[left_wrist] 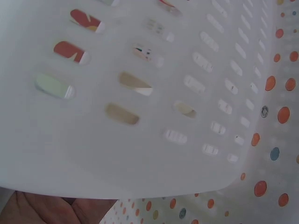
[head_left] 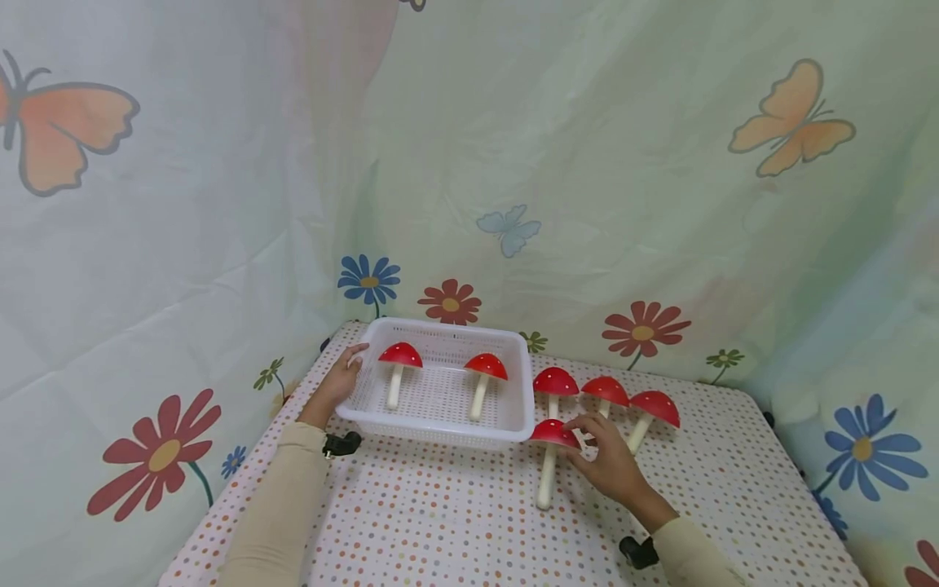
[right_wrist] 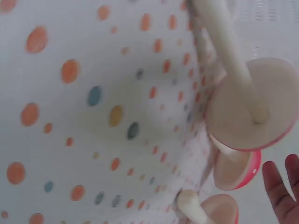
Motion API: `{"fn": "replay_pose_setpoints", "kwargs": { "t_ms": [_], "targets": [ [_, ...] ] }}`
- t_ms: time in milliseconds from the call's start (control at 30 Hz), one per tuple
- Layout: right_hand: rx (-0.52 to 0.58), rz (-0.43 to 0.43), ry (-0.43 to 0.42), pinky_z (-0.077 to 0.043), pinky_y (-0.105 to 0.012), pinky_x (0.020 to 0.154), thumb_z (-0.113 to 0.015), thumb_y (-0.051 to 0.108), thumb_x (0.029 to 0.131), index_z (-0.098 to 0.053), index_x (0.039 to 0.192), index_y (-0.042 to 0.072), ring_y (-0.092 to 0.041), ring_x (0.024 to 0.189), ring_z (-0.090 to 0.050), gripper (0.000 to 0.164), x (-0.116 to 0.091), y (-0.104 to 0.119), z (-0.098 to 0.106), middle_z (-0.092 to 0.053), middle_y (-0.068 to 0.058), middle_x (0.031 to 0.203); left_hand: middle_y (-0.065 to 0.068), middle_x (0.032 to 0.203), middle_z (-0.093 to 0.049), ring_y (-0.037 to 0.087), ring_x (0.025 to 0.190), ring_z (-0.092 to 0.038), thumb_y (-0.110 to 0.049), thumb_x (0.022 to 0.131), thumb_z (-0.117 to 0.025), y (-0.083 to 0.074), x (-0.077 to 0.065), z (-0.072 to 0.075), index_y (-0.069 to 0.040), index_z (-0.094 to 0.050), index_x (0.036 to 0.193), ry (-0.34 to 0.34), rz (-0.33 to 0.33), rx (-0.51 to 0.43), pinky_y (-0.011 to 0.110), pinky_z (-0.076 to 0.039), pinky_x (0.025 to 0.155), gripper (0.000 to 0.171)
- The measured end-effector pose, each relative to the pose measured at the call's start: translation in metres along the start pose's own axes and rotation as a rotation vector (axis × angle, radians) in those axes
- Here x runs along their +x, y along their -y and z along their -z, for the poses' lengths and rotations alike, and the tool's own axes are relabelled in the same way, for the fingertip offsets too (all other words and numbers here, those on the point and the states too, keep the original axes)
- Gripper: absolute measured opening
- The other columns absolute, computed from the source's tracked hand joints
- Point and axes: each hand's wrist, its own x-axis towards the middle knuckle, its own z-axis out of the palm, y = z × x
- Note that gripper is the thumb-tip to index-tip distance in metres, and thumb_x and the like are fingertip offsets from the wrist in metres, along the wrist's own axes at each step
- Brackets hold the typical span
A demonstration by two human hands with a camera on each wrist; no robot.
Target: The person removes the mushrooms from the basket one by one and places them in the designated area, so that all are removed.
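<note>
A white plastic basket (head_left: 440, 430) with slotted walls stands on the table. Two toy mushrooms with red, white-dotted caps and pale stems lie in it, a left mushroom (head_left: 400, 355) and a right mushroom (head_left: 487, 366). My left hand (head_left: 339, 383) grips the basket's left rim; in the left wrist view the basket wall hides most of it. At the basket's right front corner is another mushroom (head_left: 548, 473), stem toward me. My right hand (head_left: 612, 465) is at this mushroom's cap, fingers extended and spread. In the right wrist view, fingers (right_wrist: 280, 196) appear beside the cap's underside (right_wrist: 280, 102).
Behind my right hand, to the right of the basket, are three more mushrooms: a left one (head_left: 555, 381), a middle one (head_left: 606, 390) and a right one (head_left: 655, 406). The dotted tablecloth (head_left: 425, 522) covers the table. A printed curtain (head_left: 587, 163) hangs behind its far edge.
</note>
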Motion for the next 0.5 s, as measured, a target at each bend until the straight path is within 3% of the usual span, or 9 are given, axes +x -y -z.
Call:
{"fn": "replay_pose_setpoints", "kwargs": {
  "t_ms": [167,500],
  "targets": [
    [0.089,-0.065,-0.022,-0.058,-0.051,0.077,-0.081,0.009,0.08,-0.063,0.115,0.006,-0.029,0.098,-0.061,0.039,0.009,0.007,0.008,-0.062,-0.015,0.116,0.018,0.163,-0.021,0.042,0.148,-0.022,-0.029,0.109,-0.027,0.0,0.0,0.001,-0.024,-0.029,0.154,0.001,-0.003,0.0,0.062,-0.023,0.117,0.045],
    [0.194,-0.036,-0.061,-0.058,-0.048,0.077,-0.075,0.009,0.086,-0.062,0.115,0.004,-0.027,0.091,-0.064,0.032,0.059,0.036,0.006,-0.065,-0.012,0.108,0.018,0.163,-0.021,0.042,0.148,-0.023,-0.029,0.109,-0.027,-0.002,-0.003,-0.001,-0.023,-0.03,0.153,0.001,-0.008,-0.017,0.063,-0.023,0.116,0.044]
  ]
}}
